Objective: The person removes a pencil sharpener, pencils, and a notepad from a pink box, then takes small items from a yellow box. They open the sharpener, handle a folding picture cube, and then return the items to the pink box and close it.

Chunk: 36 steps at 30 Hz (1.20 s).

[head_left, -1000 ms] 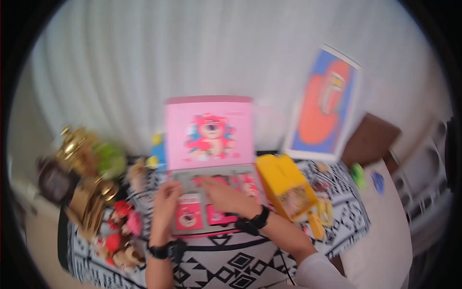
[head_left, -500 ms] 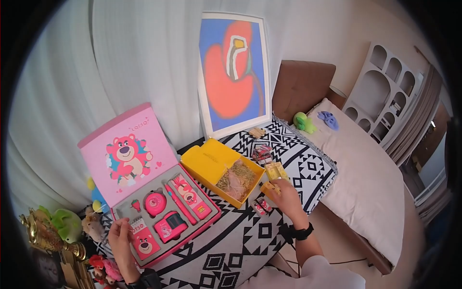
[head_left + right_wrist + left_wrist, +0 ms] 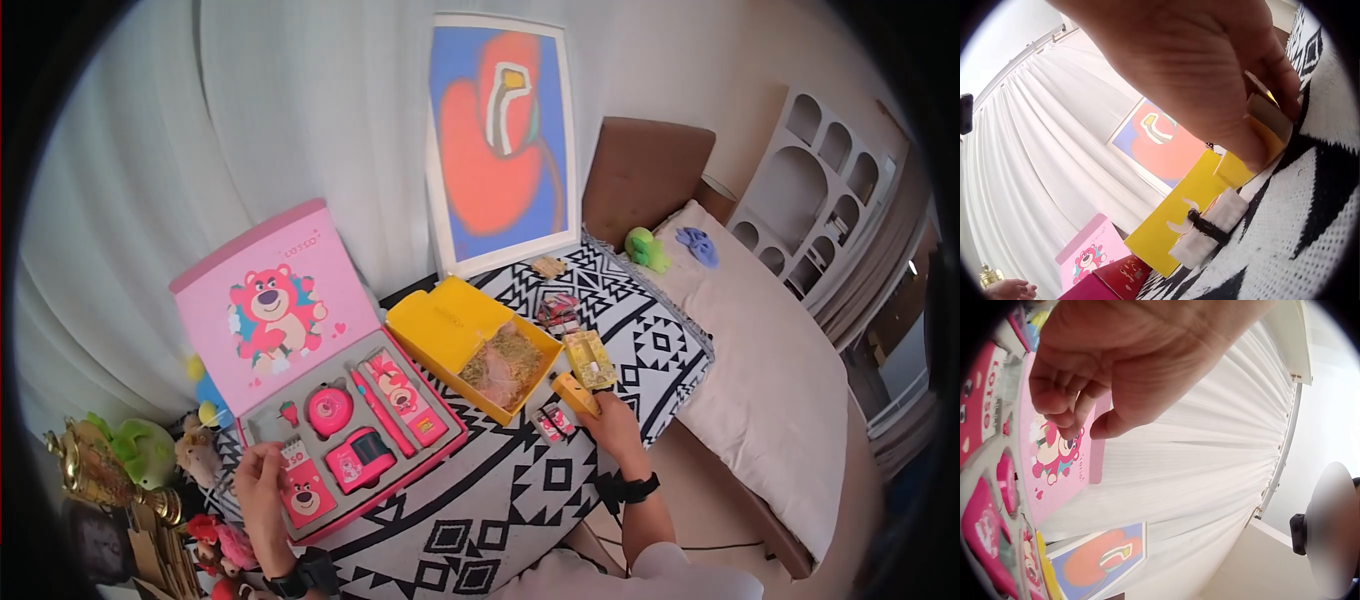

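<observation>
Covering the near end of a small yellow carton [image 3: 574, 390], the right hand [image 3: 615, 432] has it pinched just right of the big yellow box [image 3: 420, 318]; I can't see what the fingers hide. A yellow pack [image 3: 602, 376] and a black-tied packet [image 3: 550, 424] lie right of the box too, the framed picture [image 3: 500, 150] behind it. The carton's long axis slants, its free end toward the box. Left of the box, the left hand [image 3: 262, 490] has its thumb apart from loosely curled fingers.

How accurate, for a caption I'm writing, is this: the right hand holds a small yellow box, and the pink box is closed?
"Closed" is wrong: the head view shows the pink box open, its lid raised. The rest stands: the right hand holds a small yellow box.
</observation>
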### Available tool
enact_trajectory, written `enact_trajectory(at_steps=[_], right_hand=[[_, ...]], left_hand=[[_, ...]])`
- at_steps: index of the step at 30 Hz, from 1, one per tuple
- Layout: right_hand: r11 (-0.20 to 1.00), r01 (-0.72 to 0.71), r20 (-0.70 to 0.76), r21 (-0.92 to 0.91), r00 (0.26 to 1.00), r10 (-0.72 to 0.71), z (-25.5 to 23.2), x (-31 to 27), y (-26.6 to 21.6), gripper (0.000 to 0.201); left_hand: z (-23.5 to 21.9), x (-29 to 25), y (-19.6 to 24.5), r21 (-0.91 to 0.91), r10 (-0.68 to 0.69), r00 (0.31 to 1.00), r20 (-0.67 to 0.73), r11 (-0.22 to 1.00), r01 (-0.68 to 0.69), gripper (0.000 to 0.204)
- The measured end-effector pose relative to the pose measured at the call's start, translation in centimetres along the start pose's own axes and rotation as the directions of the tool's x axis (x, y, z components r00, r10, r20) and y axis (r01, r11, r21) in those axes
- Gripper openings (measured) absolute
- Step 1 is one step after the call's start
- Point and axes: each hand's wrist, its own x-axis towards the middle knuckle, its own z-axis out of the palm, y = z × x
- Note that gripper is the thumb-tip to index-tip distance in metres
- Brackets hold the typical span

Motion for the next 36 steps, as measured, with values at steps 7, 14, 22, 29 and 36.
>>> enact_trajectory(at_steps=[7,14,22,29,36], right_hand=[[0.999,0.024,-0.194,0.026,0.981,-0.018,-0.2,-0.2,0.9,0.035],[0.839,0.147,-0.049,0.523,0.988,-0.143,-4.3,-1.5,-9.4,0.017],[0.621,0.314,0.129,0.718,0.817,-0.562,0.8,-6.1,-18.3,0.035],[0.631,0.164,0.264,0.758,0.808,-0.527,2.7,-6.7,-18.6,0.035],[0.564,0.041,0.313,0.824,0.799,-0.514,3.4,-6.7,-17.8,0.038]], left_hand=[[0.3,-0.4,-0.2,0.014,0.019,0.997,0.072,1.0,-0.021,0.017],[5.1,-2.7,-0.3,0.12,-0.075,0.929,0.363,0.992,0.033,0.037],[8.8,-5.0,0.1,-0.285,0.109,0.909,0.403,0.959,0.012,0.033],[8.0,-3.9,-0.7,-0.198,-0.02,0.888,0.46,0.972,0.125,0.027],[7.4,-4.0,0.6,-0.168,-0.067,0.85,0.523,0.969,0.18,0.027]])
